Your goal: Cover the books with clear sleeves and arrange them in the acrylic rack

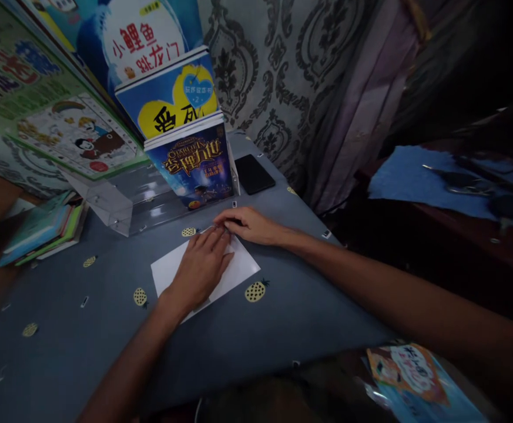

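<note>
A white sheet of paper [168, 271] lies on the grey-blue tablecloth with pineapple prints [256, 329]. My left hand [203, 264] lies flat on the middle of the paper, fingers stretched out and together, pointing away from me. My right hand [250, 225] rests at the paper's far right corner, fingers extended and pressed down on the edge, touching the left hand's fingertips. Neither hand holds anything.
Children's books [194, 161] stand in a clear acrylic holder [119, 202] just behind the paper. A black phone [254, 174] lies to the right of them. A stack of books [44, 229] lies at the left. A curtain and a dark side table with a blue cloth [415, 176] are at the right.
</note>
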Demonstrator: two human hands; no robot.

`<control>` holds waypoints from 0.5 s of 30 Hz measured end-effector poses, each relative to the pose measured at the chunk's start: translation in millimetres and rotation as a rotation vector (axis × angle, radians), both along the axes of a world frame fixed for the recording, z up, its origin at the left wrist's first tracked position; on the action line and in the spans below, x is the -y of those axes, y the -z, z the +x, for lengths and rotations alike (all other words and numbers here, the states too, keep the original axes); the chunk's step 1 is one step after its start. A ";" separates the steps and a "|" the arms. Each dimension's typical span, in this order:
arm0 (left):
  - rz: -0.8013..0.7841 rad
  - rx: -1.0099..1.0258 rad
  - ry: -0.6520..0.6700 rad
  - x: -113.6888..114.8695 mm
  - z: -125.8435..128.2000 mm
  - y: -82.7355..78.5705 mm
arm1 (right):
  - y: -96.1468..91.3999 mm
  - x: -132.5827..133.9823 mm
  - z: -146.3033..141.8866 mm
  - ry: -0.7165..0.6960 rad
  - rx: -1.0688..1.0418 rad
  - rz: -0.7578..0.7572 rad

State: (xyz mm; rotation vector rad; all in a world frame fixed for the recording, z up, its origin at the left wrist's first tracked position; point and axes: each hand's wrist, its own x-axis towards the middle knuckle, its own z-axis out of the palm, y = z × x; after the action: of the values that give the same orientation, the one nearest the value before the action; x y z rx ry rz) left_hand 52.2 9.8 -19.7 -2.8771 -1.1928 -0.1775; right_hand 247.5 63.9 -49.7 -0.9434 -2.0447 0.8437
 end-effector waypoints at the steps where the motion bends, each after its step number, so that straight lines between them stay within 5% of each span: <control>1: -0.008 -0.004 0.011 0.7 5.8 2.0 | -0.2 0.0 0.4 -0.006 0.017 0.018; 10: -0.131 -0.010 0.160 49.1 16.5 -0.5 | 0.9 0.3 1.4 -0.036 0.108 0.074; 15: -0.109 -0.082 0.118 60.7 7.5 -0.5 | 1.2 2.0 0.5 -0.045 0.109 0.105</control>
State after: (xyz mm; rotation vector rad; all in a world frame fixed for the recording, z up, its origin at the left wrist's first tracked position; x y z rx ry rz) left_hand 59.7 -50.9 -19.2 -3.0176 -1.0519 0.0042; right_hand 248.0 61.9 -50.9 -0.9058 -2.1889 0.7146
